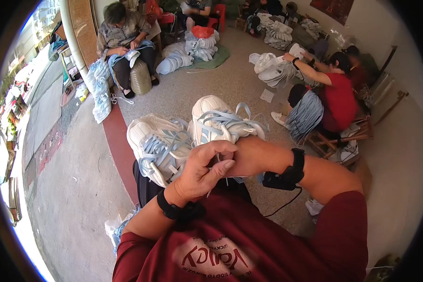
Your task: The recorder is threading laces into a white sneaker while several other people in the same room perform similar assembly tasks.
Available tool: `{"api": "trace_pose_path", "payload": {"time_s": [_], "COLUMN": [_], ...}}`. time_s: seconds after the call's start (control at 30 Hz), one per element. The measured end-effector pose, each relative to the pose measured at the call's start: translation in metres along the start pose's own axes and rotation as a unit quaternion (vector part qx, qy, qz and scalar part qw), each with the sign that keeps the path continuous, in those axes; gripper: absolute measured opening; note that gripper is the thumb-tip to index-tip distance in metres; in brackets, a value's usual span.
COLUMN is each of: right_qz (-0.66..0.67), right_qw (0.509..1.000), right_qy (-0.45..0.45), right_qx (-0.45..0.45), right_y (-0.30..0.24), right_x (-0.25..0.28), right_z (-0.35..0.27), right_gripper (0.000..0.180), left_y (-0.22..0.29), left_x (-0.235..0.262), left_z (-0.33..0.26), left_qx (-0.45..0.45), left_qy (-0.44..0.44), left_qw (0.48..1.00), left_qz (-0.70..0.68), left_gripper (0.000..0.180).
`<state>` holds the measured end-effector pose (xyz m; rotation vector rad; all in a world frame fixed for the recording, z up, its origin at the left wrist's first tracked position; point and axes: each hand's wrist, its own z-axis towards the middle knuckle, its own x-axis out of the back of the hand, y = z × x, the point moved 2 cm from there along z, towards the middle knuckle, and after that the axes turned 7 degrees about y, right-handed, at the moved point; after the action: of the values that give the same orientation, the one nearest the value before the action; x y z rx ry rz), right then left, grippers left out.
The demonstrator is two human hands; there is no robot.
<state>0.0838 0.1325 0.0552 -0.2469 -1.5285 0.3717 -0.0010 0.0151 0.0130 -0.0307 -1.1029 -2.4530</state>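
Two white sneakers with light blue laces rest side by side over my lap. The left sneaker (148, 134) lies beside my left hand (204, 169), its laces loosely crossed over the tongue. Behind my right hand (242, 156), the right sneaker (211, 105) has a lace looping up at its side. My hands meet in front of the shoes. The left thumb and fingers curl together in a pinch against the right hand; a thin pale strand shows there, too small to name. My right hand bends inward, its fingers mostly hidden.
A seated person (122, 42) handles a shoe at the far left, near a pile of pale blue shoes (98, 89). On the right, a person in red (338, 98) reaches toward stacked white shoes (272, 70). A wooden stool (322, 141) stands there. A cable (286, 202) hangs by my right arm.
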Motion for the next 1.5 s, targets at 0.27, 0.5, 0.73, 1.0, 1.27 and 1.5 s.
{"api": "trace_pose_path", "payload": {"time_s": [0.27, 0.5, 0.73, 1.0, 1.27, 1.5], "right_qz": [0.227, -0.006, -0.27, 0.175, 0.272, 0.551], "right_qw": [0.969, 0.975, 0.928, 0.95, 0.913, 0.794], "right_qy": [0.007, 0.222, 0.236, 0.244, 0.287, 0.258], "right_qx": [-0.094, -0.023, 0.102, -0.084, 0.098, 0.013], "right_y": [0.013, 0.013, 0.002, 0.013, -0.025, 0.007], "right_x": [0.014, 0.004, 0.015, 0.036, 0.039, 0.056], "right_z": [-0.038, -0.049, -0.059, -0.06, -0.04, -0.044], "right_gripper": [0.024, 0.011, 0.013, 0.024, 0.031, 0.03], "left_y": [0.021, 0.014, 0.011, 0.019, 0.001, 0.005], "left_x": [-0.02, -0.026, -0.034, -0.033, -0.029, -0.028], "left_z": [0.026, 0.026, 0.025, 0.036, 0.032, 0.045], "left_qx": [-0.19, -0.14, -0.09, -0.059, -0.033, 0.022], "left_qy": [-0.002, 0.03, 0.029, 0.033, 0.1, 0.078], "left_qw": [0.957, 0.949, 0.939, 0.926, 0.956, 0.964], "left_qz": [0.218, 0.279, 0.33, 0.371, 0.274, 0.253], "left_gripper": [0.034, 0.025, 0.016, 0.021, 0.006, 0.005]}}
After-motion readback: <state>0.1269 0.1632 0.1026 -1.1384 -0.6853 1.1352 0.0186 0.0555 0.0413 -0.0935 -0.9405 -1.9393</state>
